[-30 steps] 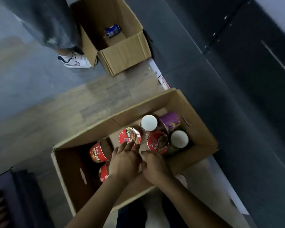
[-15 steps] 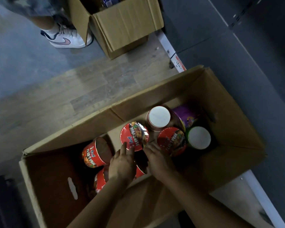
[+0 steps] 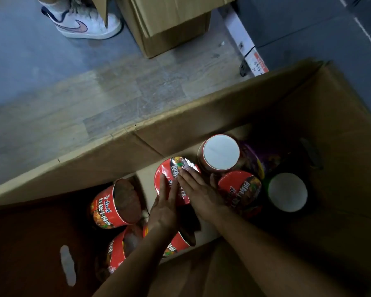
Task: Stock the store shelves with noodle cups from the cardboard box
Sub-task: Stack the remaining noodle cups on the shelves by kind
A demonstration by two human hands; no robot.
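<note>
Wood-look floor (image 3: pixel 116 99) runs past the far wall of the cardboard box (image 3: pixel 223 116) I am leaning over, and beyond it stand a second box (image 3: pixel 169 24) and someone's white shoe (image 3: pixel 81 24). Both my hands are down in the box on one red-lidded noodle cup (image 3: pixel 169 168), which sits tilted near the far wall. My left hand (image 3: pixel 165 211) lies across the near left part of its lid with the fingers straight and together. My right hand (image 3: pixel 199 194) lies beside it, fingers flat over the middle of the lid and tips near the foil tab; neither hand is curled round the cup. Half a second ago my fingertips only reached the lid's near rim, and now they are well onto it; my head has also dropped closer, so the box fills more of my view. To the right are an upturned cup (image 3: pixel 221 152) showing its white base, a purple cup (image 3: pixel 257 161), another red-lidded cup (image 3: pixel 240 189) just beside my right hand, and a second white base (image 3: pixel 287 191). Left of my hands a red cup (image 3: pixel 107 206) lies on its side, with two more below it, as before.
</note>
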